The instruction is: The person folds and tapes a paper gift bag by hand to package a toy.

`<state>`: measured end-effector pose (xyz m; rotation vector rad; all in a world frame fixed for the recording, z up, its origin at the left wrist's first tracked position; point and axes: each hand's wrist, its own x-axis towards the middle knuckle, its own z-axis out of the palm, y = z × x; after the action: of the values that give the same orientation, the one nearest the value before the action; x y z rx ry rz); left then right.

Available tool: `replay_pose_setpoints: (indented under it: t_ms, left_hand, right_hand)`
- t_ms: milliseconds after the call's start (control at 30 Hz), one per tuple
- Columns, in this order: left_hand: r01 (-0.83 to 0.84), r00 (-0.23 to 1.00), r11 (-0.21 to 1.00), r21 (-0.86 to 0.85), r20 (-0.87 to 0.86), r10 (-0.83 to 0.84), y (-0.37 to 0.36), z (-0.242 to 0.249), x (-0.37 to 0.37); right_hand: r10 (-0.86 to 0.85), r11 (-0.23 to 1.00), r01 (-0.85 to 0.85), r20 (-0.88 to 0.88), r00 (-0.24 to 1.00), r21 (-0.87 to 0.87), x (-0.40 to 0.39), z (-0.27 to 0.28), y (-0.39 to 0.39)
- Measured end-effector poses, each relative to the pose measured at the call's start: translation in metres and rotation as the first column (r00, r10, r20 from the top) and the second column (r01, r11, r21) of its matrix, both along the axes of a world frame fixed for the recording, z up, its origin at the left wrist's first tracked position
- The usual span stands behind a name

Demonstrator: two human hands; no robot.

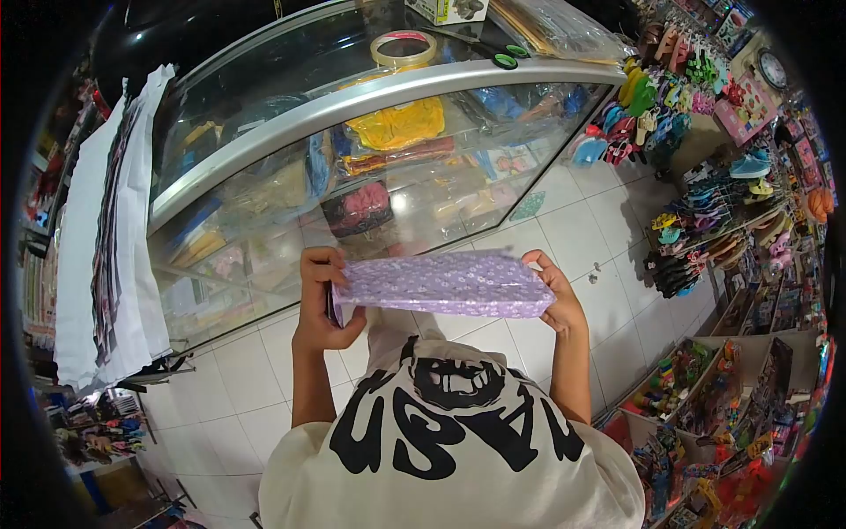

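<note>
Now | purple wrapped box (445,284) | spans between left hand (319,295), right hand (557,295)

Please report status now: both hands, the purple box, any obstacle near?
Left hand and right hand each shut on one end of purple wrapped box. Box held level, off the glass counter. Nothing between hands.

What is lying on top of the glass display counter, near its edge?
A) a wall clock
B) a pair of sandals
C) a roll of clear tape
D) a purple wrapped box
C: a roll of clear tape lies flat on the top of the glass display counter, while the purple wrapped box is held in front of the counter between the left hand and the right hand.
</note>
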<state>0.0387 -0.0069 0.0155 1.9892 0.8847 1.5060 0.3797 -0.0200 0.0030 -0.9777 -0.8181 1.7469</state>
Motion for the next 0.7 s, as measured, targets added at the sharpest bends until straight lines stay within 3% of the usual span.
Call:
replay_pose_setpoints:
  t_ms: [67,200,233,333,367,467,500,633,700]
  left_hand:
    - [-0.001,0.999,1.0,0.019,-0.053,0.002,-0.005,0.001,0.002]
    - [-0.045,0.996,0.996,0.071,-0.079,0.05,-0.009,-0.005,0.006]
    - [-0.064,0.996,0.994,0.088,-0.057,0.069,-0.007,-0.009,0.006]
    - [-0.113,0.993,0.988,0.103,0.028,0.11,-0.002,-0.016,0.009]
    - [-0.119,0.991,0.989,0.087,0.067,0.113,-0.001,-0.014,0.011]
    - [-0.061,0.985,0.997,0.036,0.162,0.055,0.002,-0.01,0.008]
    - [-0.029,0.981,0.999,0.021,0.19,0.024,0.003,-0.009,0.007]
    - [0.134,0.99,0.99,-0.033,0.049,-0.132,0.006,0.004,0.01]
    - [0.196,0.977,0.978,-0.078,0.099,-0.188,0.008,0.002,0.014]
  right_hand:
    - [0.034,0.999,-0.035,-0.058,0.998,-0.004,0.009,-0.027,0.003]
    - [-0.171,0.974,0.182,-0.087,0.981,0.138,0.0,-0.024,0.002]
    - [-0.21,0.978,0.21,0.08,0.975,0.007,0.002,-0.022,-0.001]
    - [-0.069,0.997,0.074,0.255,0.964,-0.01,0.001,-0.014,-0.014]
    - [0.085,0.986,-0.127,0.321,0.943,0.11,0.016,-0.028,-0.017]
    - [0.296,0.93,-0.361,0.438,0.849,0.071,0.026,-0.009,-0.011]
    - [0.436,0.882,-0.46,0.199,0.878,0.099,0.046,-0.028,-0.008]
    - [0.407,0.886,-0.436,0.183,0.895,0.158,0.04,-0.057,-0.002]
    - [0.396,0.887,-0.433,0.216,0.892,0.16,0.029,-0.057,0.003]
